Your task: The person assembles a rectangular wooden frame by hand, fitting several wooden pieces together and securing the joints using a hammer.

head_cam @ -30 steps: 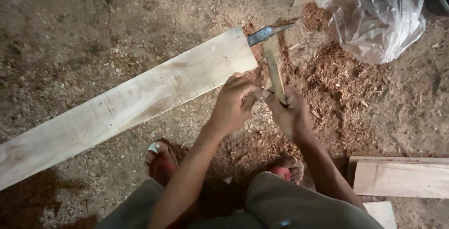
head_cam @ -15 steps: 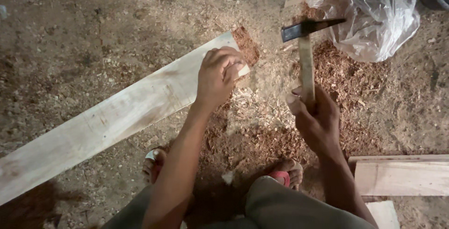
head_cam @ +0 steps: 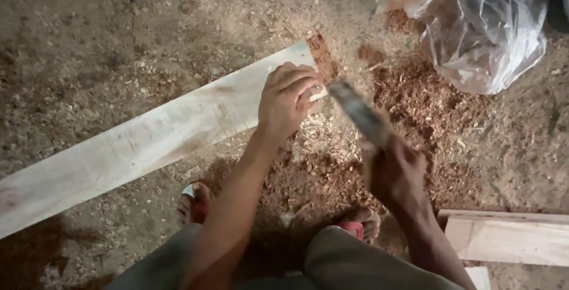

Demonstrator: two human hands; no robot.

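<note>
On a dirt floor strewn with reddish sawdust and wood chips, a long pale wooden plank [head_cam: 160, 142] lies flat, running from the lower left up toward the centre. Seen from above, the person's left hand [head_cam: 287, 100] presses down on the plank's upper right end, fingers curled over its corner and gripping it. The right hand [head_cam: 394, 174] is closed around the wooden handle of a hammer [head_cam: 358, 115], which is blurred by motion; its head is close beside the left hand's fingertips, and whether it touches the wood cannot be told. Two feet in red sandals [head_cam: 195, 204] stand just below the plank. A crumpled clear plastic bag [head_cam: 486, 29] sits at the upper right, and a shorter pale board [head_cam: 510, 239] lies at the lower right.

The main risk appears to be the hammer striking the left fingers, since they hold the corner right where the tool moves. A glancing blow could also make the plank shift on the loose sawdust, or send chips toward the bare toes.
</note>
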